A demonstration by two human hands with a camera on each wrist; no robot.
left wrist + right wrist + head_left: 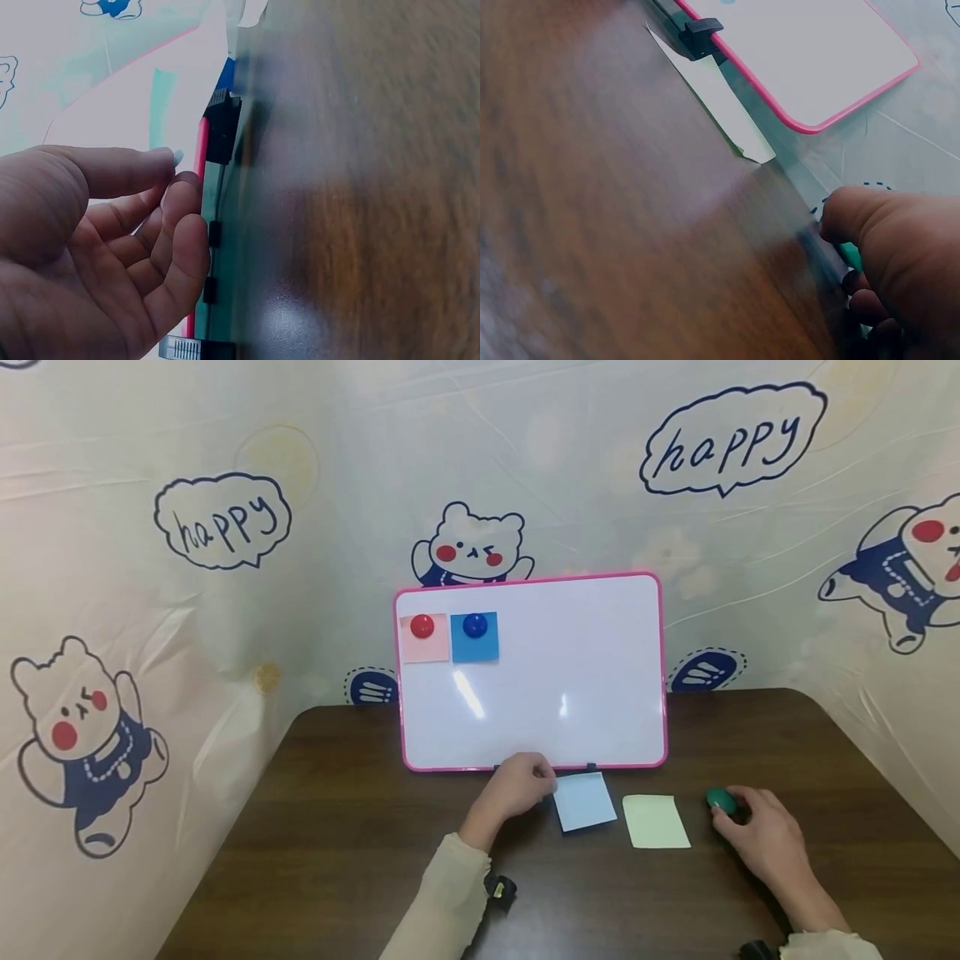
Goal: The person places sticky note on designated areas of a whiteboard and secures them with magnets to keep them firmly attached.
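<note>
My left hand pinches the upper left corner of a light blue sticky note, just below the whiteboard's lower edge. In the left wrist view, thumb and fingertips of the left hand meet, with only a small pale bit showing between them. On the right, my right hand holds a round green magnet between thumb and fingers at the table. The right wrist view shows the green magnet mostly hidden behind the right hand. A pale green sticky note lies between the hands.
A pink-framed whiteboard stands upright at the back on black clip feet. At its upper left are a pink note under a red magnet and a blue note under a blue magnet. Patterned cloth hangs behind the wooden table.
</note>
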